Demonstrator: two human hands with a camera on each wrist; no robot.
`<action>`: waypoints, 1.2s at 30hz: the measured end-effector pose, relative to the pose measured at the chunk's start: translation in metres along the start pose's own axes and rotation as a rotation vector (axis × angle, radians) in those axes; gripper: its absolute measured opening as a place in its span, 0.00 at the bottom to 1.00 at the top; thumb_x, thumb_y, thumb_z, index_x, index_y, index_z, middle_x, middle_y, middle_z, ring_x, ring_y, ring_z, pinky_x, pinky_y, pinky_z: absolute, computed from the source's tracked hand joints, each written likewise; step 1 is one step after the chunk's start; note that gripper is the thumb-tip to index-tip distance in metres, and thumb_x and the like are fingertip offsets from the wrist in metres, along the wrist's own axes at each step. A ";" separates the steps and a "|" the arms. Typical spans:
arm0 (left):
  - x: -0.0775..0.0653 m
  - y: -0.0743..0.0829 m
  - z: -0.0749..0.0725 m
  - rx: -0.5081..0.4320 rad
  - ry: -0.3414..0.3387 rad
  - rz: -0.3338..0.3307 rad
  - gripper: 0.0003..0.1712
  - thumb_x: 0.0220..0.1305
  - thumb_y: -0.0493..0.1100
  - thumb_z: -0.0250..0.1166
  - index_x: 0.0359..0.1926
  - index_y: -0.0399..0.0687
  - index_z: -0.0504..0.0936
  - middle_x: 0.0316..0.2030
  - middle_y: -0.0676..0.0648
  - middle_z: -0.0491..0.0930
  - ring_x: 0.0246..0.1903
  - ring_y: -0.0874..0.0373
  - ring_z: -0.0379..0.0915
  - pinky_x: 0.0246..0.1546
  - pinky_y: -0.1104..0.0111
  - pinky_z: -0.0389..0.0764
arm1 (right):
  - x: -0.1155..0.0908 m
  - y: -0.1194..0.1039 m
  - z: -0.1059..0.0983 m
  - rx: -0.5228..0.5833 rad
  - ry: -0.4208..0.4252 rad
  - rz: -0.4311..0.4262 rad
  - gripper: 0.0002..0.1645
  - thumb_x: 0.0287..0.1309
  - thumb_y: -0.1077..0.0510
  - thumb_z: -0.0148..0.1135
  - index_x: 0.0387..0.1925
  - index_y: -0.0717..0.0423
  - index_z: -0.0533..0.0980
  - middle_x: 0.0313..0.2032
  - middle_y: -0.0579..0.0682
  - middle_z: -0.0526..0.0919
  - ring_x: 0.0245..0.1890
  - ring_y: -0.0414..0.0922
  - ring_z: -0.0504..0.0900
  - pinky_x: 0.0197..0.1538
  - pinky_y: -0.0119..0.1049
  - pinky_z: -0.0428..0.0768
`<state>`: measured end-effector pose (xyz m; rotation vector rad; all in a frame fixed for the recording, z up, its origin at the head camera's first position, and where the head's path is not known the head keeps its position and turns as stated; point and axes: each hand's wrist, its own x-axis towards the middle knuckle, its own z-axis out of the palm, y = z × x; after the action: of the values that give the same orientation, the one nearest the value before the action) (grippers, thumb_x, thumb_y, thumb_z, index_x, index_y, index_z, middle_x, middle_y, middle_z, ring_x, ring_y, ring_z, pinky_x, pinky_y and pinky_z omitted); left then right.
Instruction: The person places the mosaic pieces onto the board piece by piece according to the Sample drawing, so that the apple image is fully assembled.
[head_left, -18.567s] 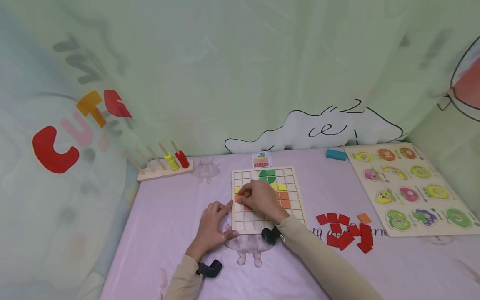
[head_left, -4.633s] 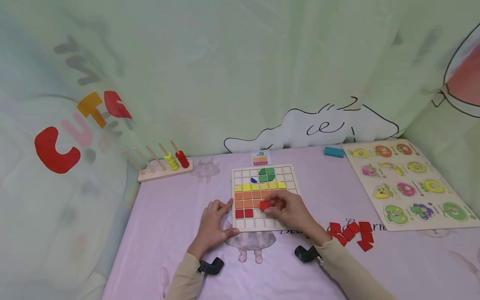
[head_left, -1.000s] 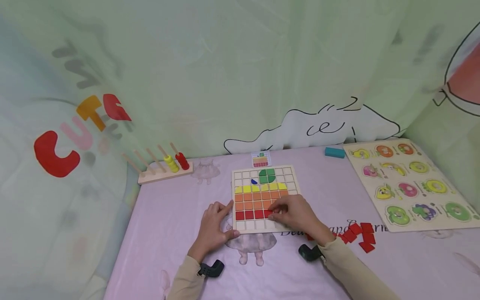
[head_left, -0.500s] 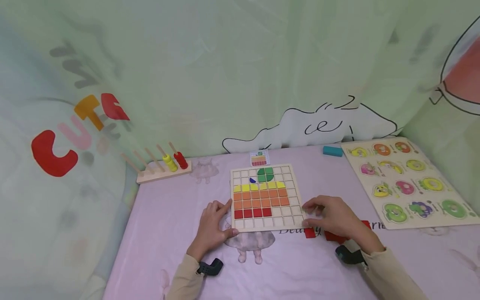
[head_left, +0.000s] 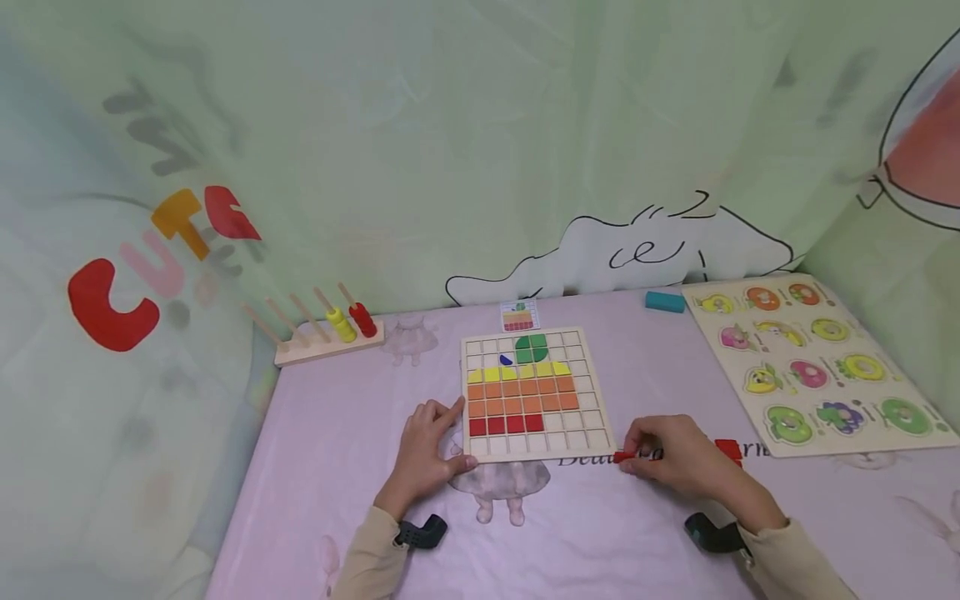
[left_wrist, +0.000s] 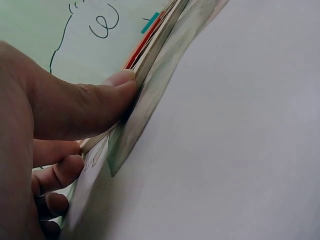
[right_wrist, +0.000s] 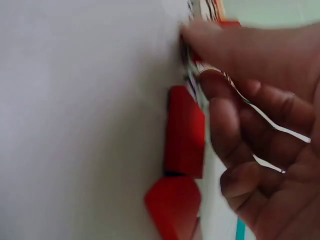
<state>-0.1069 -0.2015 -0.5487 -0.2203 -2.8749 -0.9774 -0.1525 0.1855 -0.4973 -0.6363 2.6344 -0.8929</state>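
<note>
A wooden grid board lies on the cloth, bearing green, blue, yellow, orange and red tiles. My left hand braces its near-left corner, index finger along the left edge and thumb at the near edge; the thumb shows close up in the left wrist view. Beyond the near-right corner, my right hand pinches a red tile between thumb and fingertips, low over the cloth. More loose red tiles lie behind that hand, partly hidden; the right wrist view shows red tiles below the fingers.
A small picture card lies behind the board. At the back left stands a peg stacker with yellow and red beads. A teal block and a fruit puzzle board are at the right.
Earlier, orange tiles were being set; since then several red tiles have formed a row below them. Just now my right hand moved right, off the board, and took hold of another red tile.
</note>
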 end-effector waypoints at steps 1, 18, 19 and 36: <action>0.000 0.000 0.000 0.000 -0.002 -0.002 0.55 0.46 0.55 0.79 0.77 0.51 0.72 0.45 0.50 0.72 0.44 0.57 0.62 0.48 0.61 0.64 | 0.000 0.000 -0.001 0.020 0.001 -0.002 0.13 0.52 0.53 0.83 0.32 0.45 0.82 0.28 0.38 0.79 0.30 0.36 0.74 0.35 0.30 0.74; 0.000 -0.004 0.002 0.006 0.016 0.012 0.55 0.45 0.54 0.79 0.77 0.51 0.73 0.44 0.52 0.72 0.43 0.59 0.61 0.47 0.62 0.63 | 0.043 -0.015 0.019 0.287 0.247 0.057 0.24 0.62 0.55 0.77 0.58 0.56 0.84 0.36 0.49 0.92 0.37 0.43 0.87 0.41 0.27 0.81; 0.000 -0.004 0.002 0.006 0.017 0.013 0.55 0.45 0.54 0.79 0.77 0.51 0.73 0.44 0.52 0.72 0.43 0.59 0.61 0.47 0.62 0.63 | 0.045 -0.017 0.022 0.288 0.249 0.053 0.25 0.62 0.56 0.76 0.59 0.57 0.84 0.37 0.50 0.92 0.38 0.43 0.87 0.41 0.27 0.81; 0.001 -0.003 0.004 0.006 0.016 0.000 0.55 0.45 0.55 0.79 0.77 0.51 0.73 0.43 0.52 0.72 0.43 0.59 0.61 0.47 0.63 0.63 | 0.066 -0.039 0.041 0.031 0.210 -0.034 0.21 0.47 0.57 0.86 0.46 0.53 0.90 0.33 0.43 0.86 0.29 0.40 0.73 0.32 0.32 0.69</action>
<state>-0.1087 -0.2017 -0.5533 -0.2110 -2.8629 -0.9659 -0.1810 0.1047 -0.5124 -0.6120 2.7944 -1.0619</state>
